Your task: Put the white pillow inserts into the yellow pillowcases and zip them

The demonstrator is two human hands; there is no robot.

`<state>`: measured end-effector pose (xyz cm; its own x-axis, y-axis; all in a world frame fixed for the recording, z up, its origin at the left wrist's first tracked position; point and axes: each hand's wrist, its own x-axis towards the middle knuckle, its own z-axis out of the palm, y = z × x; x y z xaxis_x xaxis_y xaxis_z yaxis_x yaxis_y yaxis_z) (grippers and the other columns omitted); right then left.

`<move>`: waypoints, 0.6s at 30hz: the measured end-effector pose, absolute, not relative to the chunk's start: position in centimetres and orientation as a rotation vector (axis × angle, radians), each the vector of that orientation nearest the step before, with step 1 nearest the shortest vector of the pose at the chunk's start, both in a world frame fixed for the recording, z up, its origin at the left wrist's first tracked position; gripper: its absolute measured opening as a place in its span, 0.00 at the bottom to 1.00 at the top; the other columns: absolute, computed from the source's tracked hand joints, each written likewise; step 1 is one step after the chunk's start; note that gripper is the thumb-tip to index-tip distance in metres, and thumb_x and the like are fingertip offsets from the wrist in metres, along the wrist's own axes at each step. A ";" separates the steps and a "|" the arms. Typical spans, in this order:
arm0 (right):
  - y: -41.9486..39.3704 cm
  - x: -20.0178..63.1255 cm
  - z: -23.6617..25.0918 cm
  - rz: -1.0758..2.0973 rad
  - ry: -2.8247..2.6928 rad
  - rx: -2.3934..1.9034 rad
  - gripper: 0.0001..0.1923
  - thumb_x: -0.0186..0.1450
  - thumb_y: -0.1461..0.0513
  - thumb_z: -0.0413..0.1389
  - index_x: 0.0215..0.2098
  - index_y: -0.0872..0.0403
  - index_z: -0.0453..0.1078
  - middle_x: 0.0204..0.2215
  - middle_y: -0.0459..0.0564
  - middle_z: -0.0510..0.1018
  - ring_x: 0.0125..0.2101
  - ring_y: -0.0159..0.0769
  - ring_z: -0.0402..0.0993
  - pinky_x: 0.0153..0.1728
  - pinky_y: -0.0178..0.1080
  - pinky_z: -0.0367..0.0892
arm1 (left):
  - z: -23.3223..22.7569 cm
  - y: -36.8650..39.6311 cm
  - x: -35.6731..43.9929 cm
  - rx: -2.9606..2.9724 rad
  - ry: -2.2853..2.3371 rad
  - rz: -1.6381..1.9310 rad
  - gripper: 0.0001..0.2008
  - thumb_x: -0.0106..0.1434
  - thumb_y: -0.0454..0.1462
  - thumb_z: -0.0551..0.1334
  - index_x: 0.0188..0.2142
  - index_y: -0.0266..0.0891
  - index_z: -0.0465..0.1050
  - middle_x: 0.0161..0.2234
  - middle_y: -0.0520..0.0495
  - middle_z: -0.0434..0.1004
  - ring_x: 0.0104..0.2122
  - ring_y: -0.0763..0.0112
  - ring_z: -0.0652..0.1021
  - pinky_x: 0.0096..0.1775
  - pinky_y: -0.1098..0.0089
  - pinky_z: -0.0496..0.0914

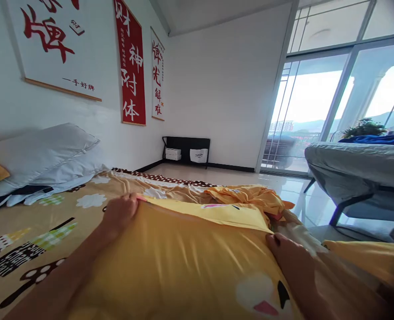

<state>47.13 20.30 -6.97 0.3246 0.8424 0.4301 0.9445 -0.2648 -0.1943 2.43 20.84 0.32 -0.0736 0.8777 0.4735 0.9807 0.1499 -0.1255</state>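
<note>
Bedroom, white walls, bed (33,231) with patterned tan sheet. Nearest: yellow pillow (170,266) lying on the bed, across the foreground. Left hand (121,211) on its far left corner, fingers curled over the edge, gripping it. Right hand (283,249) on its far right corner, fingers pressed together, flat on the cloth. Beyond: crumpled yellow cloth (246,195); white pillows (40,155) at left; red wall scroll (130,62); glass doors (316,106).

Your left hand's (121,213) fingertips vanish behind the smooth yellow satin pillow (170,262); that pillow's near end runs off the bottom edge, and your right hand (285,251) beside it blurs.
</note>
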 end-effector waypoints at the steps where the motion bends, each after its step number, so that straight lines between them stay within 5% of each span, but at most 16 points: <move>1: 19.6 46.6 -6.2 -0.415 -1.510 -2.192 0.20 0.66 0.57 0.42 0.26 0.52 0.73 0.23 0.53 0.78 0.23 0.40 0.72 0.22 0.37 0.51 | 1.2 20.7 2.0 -1.701 -1.973 -0.395 0.19 0.67 0.37 0.44 0.43 0.33 0.71 0.38 0.36 0.77 0.38 0.54 0.78 0.36 0.62 0.68; 6: 18.5 43.0 -6.5 -0.642 -1.469 -1.774 0.22 0.68 0.56 0.40 0.29 0.54 0.72 0.31 0.54 0.79 0.31 0.37 0.72 0.31 0.35 0.57 | 3.6 21.8 -0.9 -1.372 -2.035 -0.635 0.24 0.69 0.44 0.39 0.45 0.35 0.70 0.39 0.39 0.76 0.39 0.56 0.77 0.36 0.65 0.66; 10: 20.4 39.5 -11.2 -0.263 -1.959 -1.720 0.18 0.67 0.63 0.40 0.34 0.56 0.71 0.34 0.54 0.78 0.35 0.38 0.74 0.34 0.35 0.60 | -0.9 24.1 -2.0 -1.605 -2.291 -0.342 0.20 0.66 0.39 0.45 0.48 0.31 0.69 0.36 0.34 0.76 0.38 0.53 0.77 0.37 0.62 0.66; 13: 21.7 39.4 -13.1 0.122 -1.989 -1.803 0.19 0.68 0.62 0.38 0.44 0.57 0.69 0.43 0.59 0.77 0.43 0.41 0.74 0.39 0.38 0.64 | -4.8 25.1 -2.8 -1.689 -2.348 -0.283 0.18 0.64 0.34 0.47 0.47 0.32 0.70 0.43 0.34 0.75 0.44 0.55 0.75 0.42 0.63 0.67; 18: 21.9 44.5 -12.8 0.933 -1.853 -1.891 0.32 0.64 0.41 0.41 0.29 0.56 0.73 0.22 0.56 0.78 0.24 0.41 0.76 0.25 0.39 0.69 | -6.4 24.4 -8.3 -1.474 -2.487 -0.466 0.28 0.66 0.48 0.42 0.52 0.31 0.68 0.50 0.28 0.71 0.50 0.45 0.72 0.44 0.53 0.67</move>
<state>44.52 21.94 -12.84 -0.0624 0.9738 -0.2187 0.7556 -0.0971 -0.6477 -8.33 24.44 -6.37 -0.4763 0.8116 0.3384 0.8790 0.4488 0.1609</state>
